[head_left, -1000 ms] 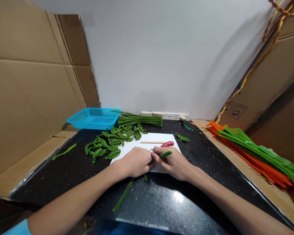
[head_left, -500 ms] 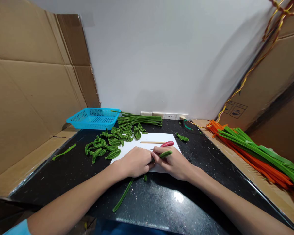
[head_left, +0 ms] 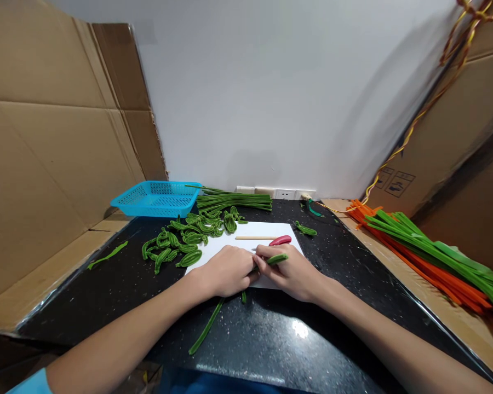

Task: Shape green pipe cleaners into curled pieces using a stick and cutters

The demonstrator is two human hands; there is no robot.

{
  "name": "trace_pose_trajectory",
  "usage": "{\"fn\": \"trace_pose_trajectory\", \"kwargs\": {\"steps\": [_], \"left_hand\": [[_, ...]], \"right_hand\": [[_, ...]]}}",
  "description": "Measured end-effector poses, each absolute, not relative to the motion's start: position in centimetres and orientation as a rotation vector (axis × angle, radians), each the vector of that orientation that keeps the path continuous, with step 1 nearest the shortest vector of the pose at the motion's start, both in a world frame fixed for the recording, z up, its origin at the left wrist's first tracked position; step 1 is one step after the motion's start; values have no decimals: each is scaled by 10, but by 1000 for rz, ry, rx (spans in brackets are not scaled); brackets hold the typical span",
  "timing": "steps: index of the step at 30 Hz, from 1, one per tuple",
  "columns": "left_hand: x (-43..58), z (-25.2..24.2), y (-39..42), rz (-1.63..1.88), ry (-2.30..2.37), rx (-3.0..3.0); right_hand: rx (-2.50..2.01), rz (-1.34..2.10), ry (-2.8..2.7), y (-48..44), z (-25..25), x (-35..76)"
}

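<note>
Both hands meet over the near edge of a white sheet (head_left: 267,232) on the black table (head_left: 107,290). My left hand (head_left: 225,271) is closed around a green pipe cleaner (head_left: 207,326) whose long tail trails toward me across the table. My right hand (head_left: 290,273) pinches the folded green loop (head_left: 277,259) of the same pipe cleaner, which sticks out above its fingers. Just beyond my hands lie a red-handled tool (head_left: 280,240) and a thin wooden stick (head_left: 254,238).
Several folded green pieces (head_left: 181,241) lie left of the sheet. A blue basket (head_left: 158,198) and a bundle of straight green stems (head_left: 234,201) sit at the back. Orange and green stems (head_left: 431,257) are piled on the right. Cardboard walls flank both sides.
</note>
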State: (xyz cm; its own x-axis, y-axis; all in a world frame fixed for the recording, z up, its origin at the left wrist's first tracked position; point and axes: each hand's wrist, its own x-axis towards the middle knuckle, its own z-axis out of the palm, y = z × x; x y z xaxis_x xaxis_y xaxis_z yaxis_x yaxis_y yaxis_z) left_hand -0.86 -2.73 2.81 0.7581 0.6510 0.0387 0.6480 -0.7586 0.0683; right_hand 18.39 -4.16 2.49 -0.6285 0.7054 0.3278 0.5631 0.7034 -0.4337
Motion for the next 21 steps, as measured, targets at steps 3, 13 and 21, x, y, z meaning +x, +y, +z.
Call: {"fn": "trace_pose_trajectory", "kwargs": {"steps": [3,13,21], "left_hand": [[-9,27,-27,102,1063,2908],[-8,30,-28,99,1057,2907],[-9,29,-27,98,1052,2909]], "right_hand": [[-979,378,-2444,-42,25,184],[-977,344,-2464,-43,27,184],[-994,327,-2471,-42,25,185]]}}
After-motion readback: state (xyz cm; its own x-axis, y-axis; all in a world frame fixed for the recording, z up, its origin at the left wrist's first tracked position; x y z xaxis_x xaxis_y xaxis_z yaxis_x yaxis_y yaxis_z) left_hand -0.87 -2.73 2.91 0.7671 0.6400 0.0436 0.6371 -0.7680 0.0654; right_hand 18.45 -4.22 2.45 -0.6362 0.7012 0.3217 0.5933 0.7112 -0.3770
